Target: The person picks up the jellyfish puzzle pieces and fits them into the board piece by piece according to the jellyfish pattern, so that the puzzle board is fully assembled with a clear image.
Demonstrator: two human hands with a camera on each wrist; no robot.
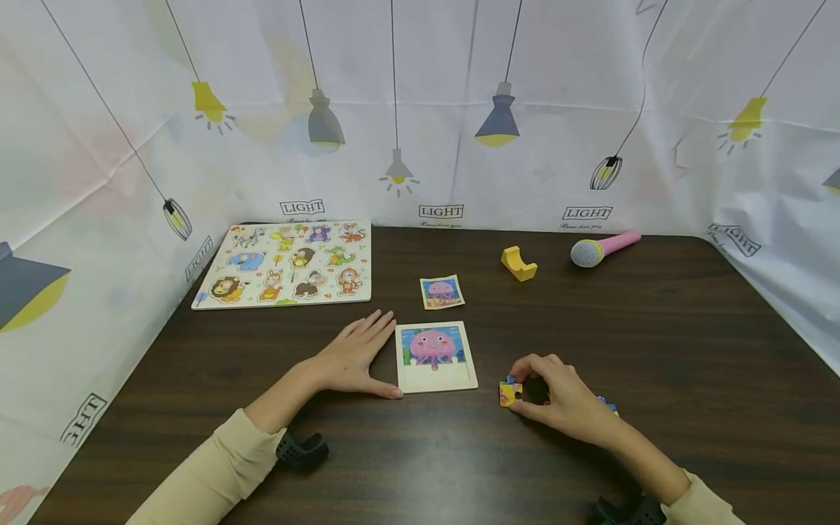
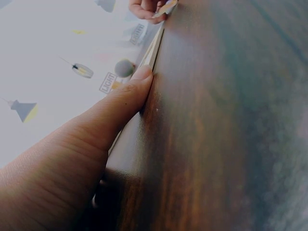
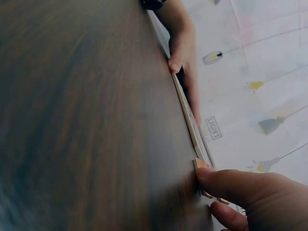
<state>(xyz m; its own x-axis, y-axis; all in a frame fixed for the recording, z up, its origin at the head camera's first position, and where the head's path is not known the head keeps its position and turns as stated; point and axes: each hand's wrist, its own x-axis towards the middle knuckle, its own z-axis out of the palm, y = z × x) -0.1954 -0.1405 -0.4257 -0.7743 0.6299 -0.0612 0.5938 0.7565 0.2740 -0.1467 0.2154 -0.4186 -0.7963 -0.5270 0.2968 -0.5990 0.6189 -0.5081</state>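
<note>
A small jigsaw puzzle (image 1: 436, 378) in a pale frame lies on the dark table; its upper part shows a pink jellyfish, its lower part is bare backing. My left hand (image 1: 354, 359) lies with spread, straight fingers along the frame's left edge, thumb at the near corner. To the right of the frame, my right hand (image 1: 566, 399) pinches a yellow puzzle piece (image 1: 508, 394) with a blue tab between thumb and fingers. In the right wrist view that piece (image 3: 198, 166) is tilted close over the tabletop. Partly hidden behind the right wrist are blue-and-yellow puzzle bits (image 1: 610, 407).
Beyond the frame lies a jellyfish picture card (image 1: 442, 292). A large animal peg board (image 1: 282, 264) sits at the back left. Toward the back right are a yellow arched block (image 1: 519, 265) and a pink toy microphone (image 1: 604, 249). A printed cloth (image 1: 420, 95) hangs behind the table.
</note>
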